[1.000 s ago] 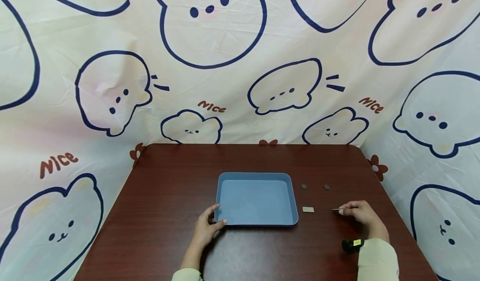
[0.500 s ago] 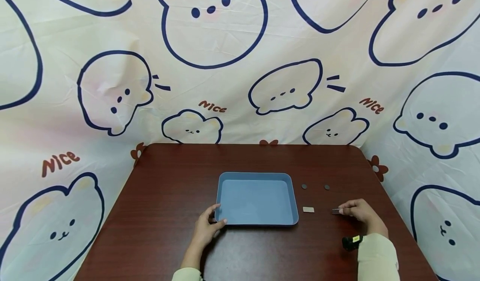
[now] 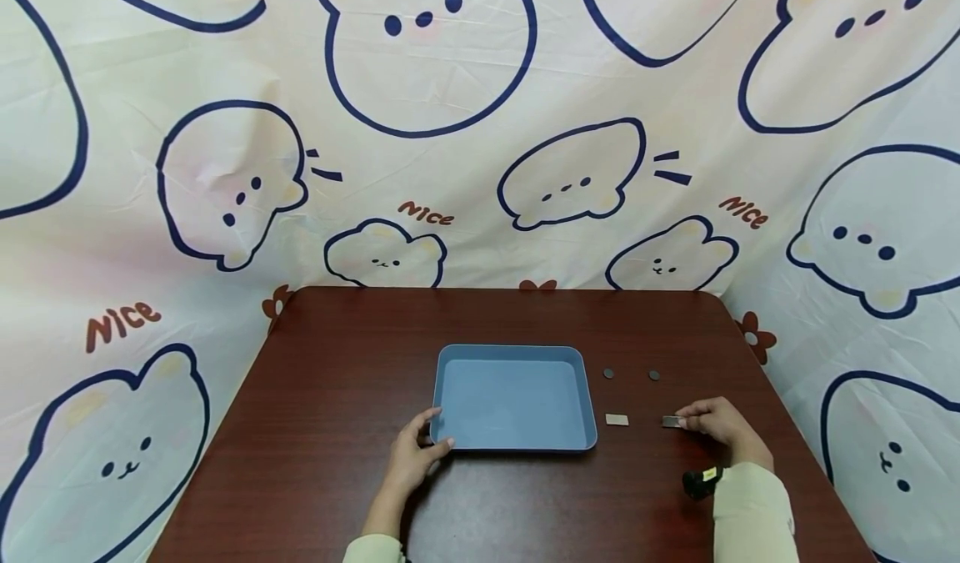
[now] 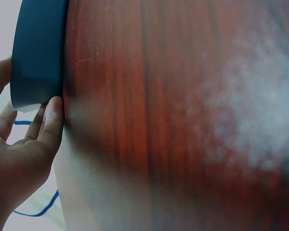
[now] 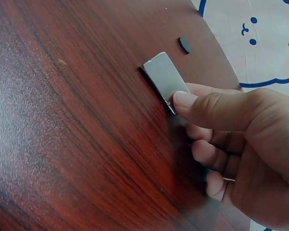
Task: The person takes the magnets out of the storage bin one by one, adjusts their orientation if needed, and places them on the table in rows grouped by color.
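Note:
A shallow blue tray lies on the brown table. My left hand grips its near-left corner, the thumb against the outer wall and the fingers round the other side. To the right of the tray, my right hand pinches one end of a flat silvery rectangular block between thumb and forefinger. The block's broad shiny face shows in the right wrist view, close to the tabletop; I cannot tell whether it touches. The other fingers of that hand are curled beneath.
Between tray and right hand lies a small pale rectangular piece. Two dark round discs lie farther back, the right-hand disc also visible near the block. A cartoon-printed cloth hangs behind the brown table.
The silvery block has turned in my right hand from edge-on to showing its broad face. The right hand has shifted slightly. My left hand and the tray have stayed put.

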The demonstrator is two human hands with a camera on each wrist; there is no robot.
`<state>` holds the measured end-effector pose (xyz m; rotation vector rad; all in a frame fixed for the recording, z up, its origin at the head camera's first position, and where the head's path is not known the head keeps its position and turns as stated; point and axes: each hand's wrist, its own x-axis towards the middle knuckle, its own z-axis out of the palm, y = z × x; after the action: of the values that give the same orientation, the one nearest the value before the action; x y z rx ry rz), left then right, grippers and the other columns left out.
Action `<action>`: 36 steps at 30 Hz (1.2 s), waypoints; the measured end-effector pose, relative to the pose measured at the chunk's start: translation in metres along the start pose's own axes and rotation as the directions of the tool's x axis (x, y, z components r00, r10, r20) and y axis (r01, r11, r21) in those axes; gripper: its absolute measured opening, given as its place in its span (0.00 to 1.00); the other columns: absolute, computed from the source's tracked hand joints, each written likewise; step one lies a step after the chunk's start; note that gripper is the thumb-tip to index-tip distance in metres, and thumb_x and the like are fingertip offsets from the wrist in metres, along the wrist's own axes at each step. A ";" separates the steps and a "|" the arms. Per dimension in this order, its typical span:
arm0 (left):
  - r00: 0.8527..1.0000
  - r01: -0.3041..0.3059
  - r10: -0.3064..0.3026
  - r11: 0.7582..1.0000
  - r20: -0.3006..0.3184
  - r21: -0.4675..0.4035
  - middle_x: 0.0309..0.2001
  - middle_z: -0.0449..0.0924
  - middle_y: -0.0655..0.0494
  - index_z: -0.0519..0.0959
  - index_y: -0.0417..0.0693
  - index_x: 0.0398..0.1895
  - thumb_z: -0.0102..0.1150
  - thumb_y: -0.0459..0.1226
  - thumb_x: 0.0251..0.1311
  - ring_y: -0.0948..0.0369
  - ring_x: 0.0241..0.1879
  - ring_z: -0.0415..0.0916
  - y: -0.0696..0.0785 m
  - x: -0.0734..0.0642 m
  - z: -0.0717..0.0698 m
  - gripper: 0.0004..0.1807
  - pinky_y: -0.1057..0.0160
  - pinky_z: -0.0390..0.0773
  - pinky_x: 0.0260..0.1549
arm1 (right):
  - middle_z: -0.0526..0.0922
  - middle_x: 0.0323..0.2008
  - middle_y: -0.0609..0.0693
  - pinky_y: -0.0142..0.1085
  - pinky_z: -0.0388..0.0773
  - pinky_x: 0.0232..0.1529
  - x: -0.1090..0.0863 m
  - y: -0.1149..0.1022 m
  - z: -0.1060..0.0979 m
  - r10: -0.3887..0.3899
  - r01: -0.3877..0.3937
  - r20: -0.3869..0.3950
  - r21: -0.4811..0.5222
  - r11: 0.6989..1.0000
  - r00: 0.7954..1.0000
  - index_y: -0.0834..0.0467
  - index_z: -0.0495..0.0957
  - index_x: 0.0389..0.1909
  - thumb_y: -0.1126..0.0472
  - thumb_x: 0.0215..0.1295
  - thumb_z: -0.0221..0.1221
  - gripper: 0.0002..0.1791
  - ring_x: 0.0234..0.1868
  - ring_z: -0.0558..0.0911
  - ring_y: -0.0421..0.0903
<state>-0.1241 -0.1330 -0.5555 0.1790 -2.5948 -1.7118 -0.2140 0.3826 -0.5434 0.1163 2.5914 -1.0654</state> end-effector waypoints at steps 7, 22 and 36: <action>1.000 0.002 -0.002 1.000 -0.005 0.002 0.50 0.72 0.39 0.73 0.45 0.59 0.70 0.37 0.49 0.53 0.39 0.71 0.000 -0.001 0.000 0.31 0.58 0.72 0.29 | 0.81 0.37 0.53 0.43 0.67 0.37 0.004 -0.001 0.001 -0.009 0.008 -0.006 -0.005 1.000 1.000 0.63 0.84 0.38 0.60 0.56 0.65 0.12 0.37 0.72 0.51; 1.000 0.001 -0.001 1.000 0.001 0.002 0.51 0.72 0.39 0.73 0.45 0.59 0.70 0.37 0.50 0.53 0.38 0.70 0.000 -0.002 0.000 0.31 0.58 0.72 0.29 | 0.80 0.43 0.60 0.52 0.68 0.45 -0.002 0.001 0.005 -0.016 0.017 -0.048 0.033 0.999 0.999 0.64 0.83 0.42 0.61 0.58 0.63 0.13 0.45 0.73 0.57; 0.997 -0.079 0.079 0.995 -0.004 0.067 0.51 0.73 0.40 0.72 0.44 0.60 0.67 0.40 0.54 0.50 0.42 0.75 0.000 -0.011 -0.012 0.29 0.56 0.76 0.33 | 0.72 0.52 0.69 0.58 0.67 0.46 -0.052 -0.036 0.040 -0.147 0.135 -0.240 -0.066 0.989 0.960 0.67 0.71 0.58 0.61 0.67 0.53 0.21 0.52 0.70 0.67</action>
<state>-0.1126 -0.1431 -0.5507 0.0823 -2.6184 -1.5971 -0.1613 0.3314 -0.5286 0.0534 2.8825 -1.0967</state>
